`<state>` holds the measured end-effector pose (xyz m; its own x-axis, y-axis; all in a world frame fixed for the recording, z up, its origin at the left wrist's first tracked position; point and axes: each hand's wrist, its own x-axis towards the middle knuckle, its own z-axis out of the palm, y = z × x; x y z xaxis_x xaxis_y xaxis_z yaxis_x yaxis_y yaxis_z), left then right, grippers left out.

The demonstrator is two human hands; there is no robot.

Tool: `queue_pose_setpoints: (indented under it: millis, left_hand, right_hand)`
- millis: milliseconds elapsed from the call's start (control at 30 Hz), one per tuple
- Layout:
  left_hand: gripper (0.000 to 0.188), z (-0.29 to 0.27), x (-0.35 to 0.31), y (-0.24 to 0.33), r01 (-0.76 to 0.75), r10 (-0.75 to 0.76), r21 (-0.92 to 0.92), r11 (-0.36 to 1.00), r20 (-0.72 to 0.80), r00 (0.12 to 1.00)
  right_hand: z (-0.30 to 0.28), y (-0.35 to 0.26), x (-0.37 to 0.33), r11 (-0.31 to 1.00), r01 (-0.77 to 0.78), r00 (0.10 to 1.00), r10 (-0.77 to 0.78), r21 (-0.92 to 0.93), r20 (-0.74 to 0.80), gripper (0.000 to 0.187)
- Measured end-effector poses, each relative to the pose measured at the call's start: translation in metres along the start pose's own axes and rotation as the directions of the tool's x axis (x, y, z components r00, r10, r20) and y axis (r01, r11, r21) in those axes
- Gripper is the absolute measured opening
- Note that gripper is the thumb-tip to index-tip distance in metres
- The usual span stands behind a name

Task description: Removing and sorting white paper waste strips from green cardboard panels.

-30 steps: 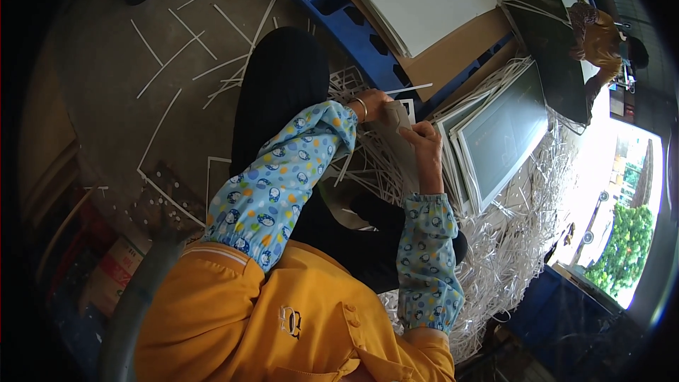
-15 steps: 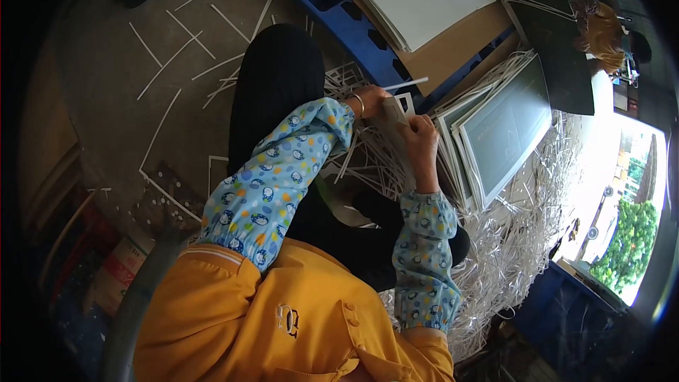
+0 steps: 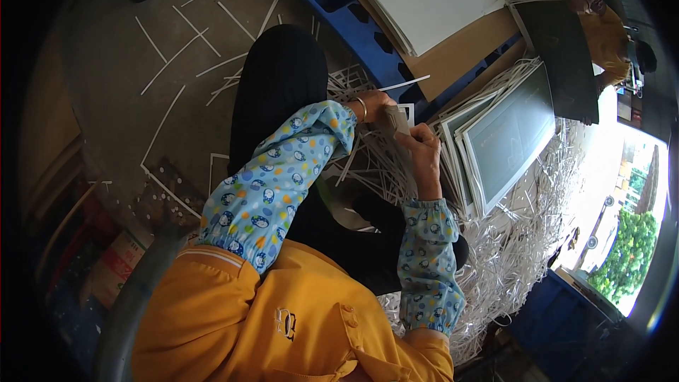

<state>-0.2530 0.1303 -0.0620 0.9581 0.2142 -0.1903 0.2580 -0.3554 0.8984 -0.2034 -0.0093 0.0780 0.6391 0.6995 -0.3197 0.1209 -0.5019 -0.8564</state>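
Observation:
My left hand [image 3: 370,105], with a bangle at its wrist, grips a small stack of greyish card pieces [image 3: 397,121]. A white piece with a rectangular cut-out [image 3: 408,109] shows at the stack's far side. My right hand [image 3: 423,143] is closed at the near right end of the stack, thumb and fingers bent against it. What its fingertips pinch is partly hidden. Just beyond my left hand a thin white strip [image 3: 404,83] sticks out. Below the hands lies a tangle of white paper strips [image 3: 382,163].
A blue pallet [image 3: 339,18] bears large white sheets [image 3: 431,0] on brown board. Right of my hands lean dark printed sheets [image 3: 509,134], beside a big heap of shredded strips [image 3: 495,269]. Loose strips lie on the floor [image 3: 184,92]. Another person [image 3: 608,42] is at the far right.
The stack has turned, so its cut-out face shows less. My right hand has shifted slightly down and right, its fingers more bent. The whole view has moved a little.

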Motion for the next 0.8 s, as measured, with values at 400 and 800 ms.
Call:
queue_pose_setpoints:
  millis: [400,800]
  left_hand:
    - [0.011,0.001,0.000,0.000,-0.181,0.171,-0.262,0.948,-0.062,0.983]
    - [0.005,-0.010,-0.014,0.023,-0.039,0.044,0.087,0.995,-0.057,0.997]
  right_hand:
    - [0.001,0.000,0.008,0.857,0.207,0.965,-0.257,-0.473,-0.042,0.013]
    - [-0.002,-0.008,-0.010,0.987,-0.117,0.989,0.106,0.108,0.104,0.010]
